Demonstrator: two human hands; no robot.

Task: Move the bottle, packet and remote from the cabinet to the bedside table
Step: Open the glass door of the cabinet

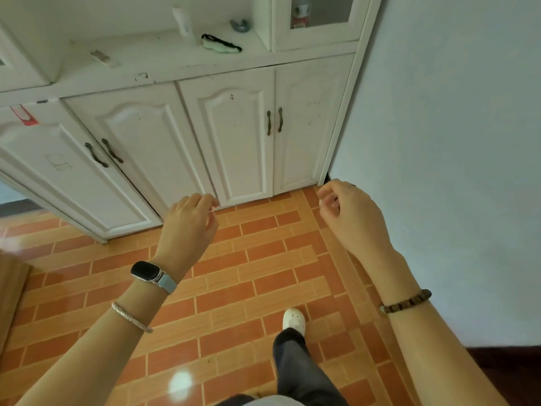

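Head view: approach step, nothing picked up yet. Left hand and right hand are both empty, fingers loosely curled, over the floor short of the cabinet. On its open shelf: white bottle upright at the back, remote flat to the left, and a greenish item with a black band, probably the packet. Next move: step in, reach up, grasp one. Bedside table not in view.

Left hand and right hand hover empty; apparent bottle on the cabinet.

White cabinet meets pale wall over orange-tiled floor.
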